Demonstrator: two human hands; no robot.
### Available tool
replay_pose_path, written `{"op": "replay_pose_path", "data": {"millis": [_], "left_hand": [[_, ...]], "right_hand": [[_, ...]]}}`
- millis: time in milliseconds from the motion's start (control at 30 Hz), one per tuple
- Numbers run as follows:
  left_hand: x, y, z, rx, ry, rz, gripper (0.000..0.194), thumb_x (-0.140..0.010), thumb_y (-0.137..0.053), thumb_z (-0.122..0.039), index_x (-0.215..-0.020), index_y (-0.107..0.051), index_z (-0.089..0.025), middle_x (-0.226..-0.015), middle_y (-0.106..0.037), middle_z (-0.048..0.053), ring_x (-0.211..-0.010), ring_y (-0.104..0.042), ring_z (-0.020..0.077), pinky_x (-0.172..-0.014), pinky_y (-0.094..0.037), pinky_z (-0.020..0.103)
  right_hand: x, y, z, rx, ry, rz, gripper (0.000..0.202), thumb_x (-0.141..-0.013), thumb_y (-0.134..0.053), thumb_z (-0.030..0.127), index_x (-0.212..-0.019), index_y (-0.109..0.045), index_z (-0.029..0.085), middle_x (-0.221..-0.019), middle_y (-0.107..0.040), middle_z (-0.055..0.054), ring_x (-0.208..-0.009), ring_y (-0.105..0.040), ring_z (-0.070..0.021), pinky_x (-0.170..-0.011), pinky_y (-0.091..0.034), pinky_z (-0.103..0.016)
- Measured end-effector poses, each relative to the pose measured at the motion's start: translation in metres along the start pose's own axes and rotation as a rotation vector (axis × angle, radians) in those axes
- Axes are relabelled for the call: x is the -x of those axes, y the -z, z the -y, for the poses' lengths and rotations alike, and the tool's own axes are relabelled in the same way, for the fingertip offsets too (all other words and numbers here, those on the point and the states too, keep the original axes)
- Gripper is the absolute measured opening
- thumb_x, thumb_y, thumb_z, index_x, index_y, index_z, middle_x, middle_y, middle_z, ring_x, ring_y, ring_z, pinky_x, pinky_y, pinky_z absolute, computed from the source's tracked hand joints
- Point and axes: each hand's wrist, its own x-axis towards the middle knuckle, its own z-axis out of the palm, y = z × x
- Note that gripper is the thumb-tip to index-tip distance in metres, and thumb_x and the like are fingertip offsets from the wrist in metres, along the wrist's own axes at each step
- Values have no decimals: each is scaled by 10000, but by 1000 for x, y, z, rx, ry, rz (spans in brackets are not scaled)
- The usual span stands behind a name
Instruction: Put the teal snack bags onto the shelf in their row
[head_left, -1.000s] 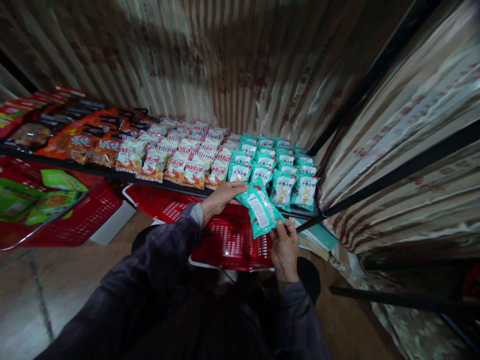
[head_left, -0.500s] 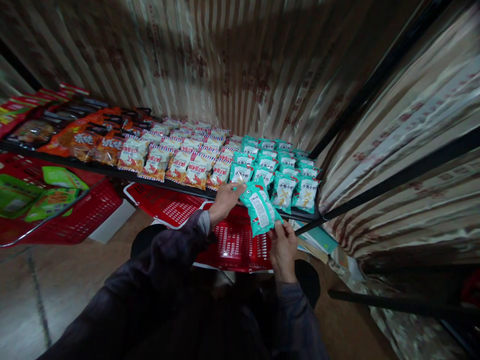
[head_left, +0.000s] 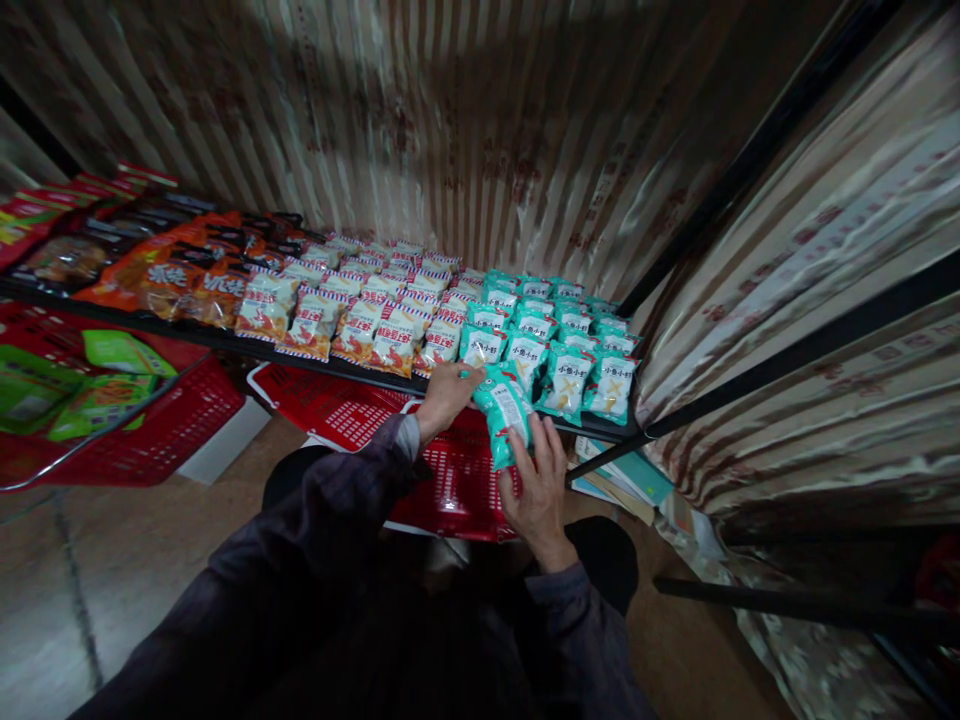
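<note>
A teal snack bag hangs tilted in front of the shelf edge, its printed back panel turned up. My left hand pinches its upper left corner. Against the bag's lower right side rests my right hand, fingers spread over the surface and thumb apart. Just behind, rows of matching teal snack bags stand on the black shelf. White-and-red snack bags fill the part to their left. Below the held bag lies a red plastic basket.
Orange snack bags and red packets occupy the shelf's left end. A red basket with green packets stands at lower left. Black metal bars and draped curtain cloth close off the right. Flattened cardboard lies below.
My right hand has shifted from the bag's lower corner leftward onto its side, with the fingers now spread. The bag has swung slightly left and hangs more upright. My left hand keeps its pinch.
</note>
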Motion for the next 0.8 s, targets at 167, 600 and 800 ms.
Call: {"op": "replay_pose_path", "data": {"millis": [167,600,800], "left_hand": [[8,-4,-8,-218,-83,-52,197,-762,-701,-285,-604,-661,-174,-500,-594,-21,-428,-574,142,-459,-448,238],[31,-14,-23,27,-52,282,468,-829,-604,-596,-778,-672,-136,-732,-700,70,-652,-671,170,-605,-564,277],[33,-12,-28,52,-163,366,406,-828,-661,-426,-1170,-651,-208,-997,-712,55,-869,-679,202,-721,-551,299]], "right_hand": [[-2,-7,1,-4,-74,-17,494,-888,-579,298,-1371,-500,233,-1493,-447,-138,-1412,-363,-294,-1094,-386,-525],[-6,-2,-6,-179,-408,-286,387,-948,-494,362,-1273,-609,188,-1279,-653,-133,-1236,-585,-252,-1081,-435,-440],[-13,18,3,-223,-485,-349,393,-920,-540,388,-1247,-634,190,-1247,-668,-132,-1170,-623,-259,-1036,-467,-410]]}}
